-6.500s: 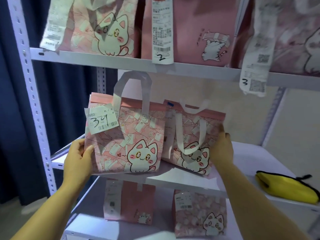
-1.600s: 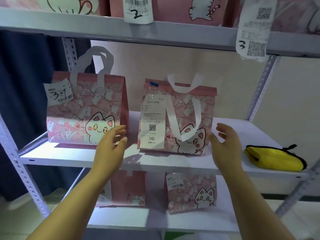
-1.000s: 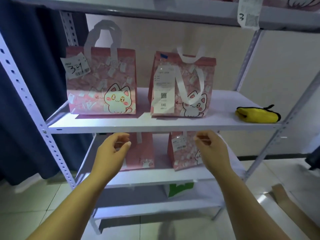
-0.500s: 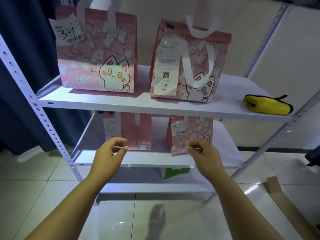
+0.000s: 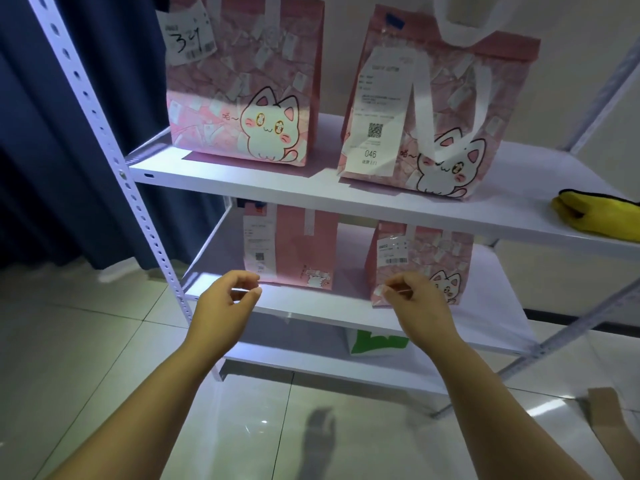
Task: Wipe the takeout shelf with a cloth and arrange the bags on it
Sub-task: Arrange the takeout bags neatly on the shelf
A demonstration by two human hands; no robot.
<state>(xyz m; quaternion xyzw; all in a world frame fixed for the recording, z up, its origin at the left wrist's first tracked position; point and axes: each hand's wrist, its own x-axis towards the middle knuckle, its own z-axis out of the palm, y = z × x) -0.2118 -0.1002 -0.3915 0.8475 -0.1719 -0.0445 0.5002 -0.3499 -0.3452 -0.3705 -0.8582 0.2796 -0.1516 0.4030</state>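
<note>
The top-left bag was pink with a pale scattered print and a white cat low down. The top-right bag matched, with white handles. The cloth at the right edge was yellow, edged black. The shelf was white, the curtain at left dark blue, and the floor pale tile.

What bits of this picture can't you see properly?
Head view:
Green and white thing: mostly hidden behind the shelf board above it.
Yellow cloth: cut off by the right edge.
Bag marked 34: top cut off by the top edge.
Receipt on the lower left bag: print too small.
</note>
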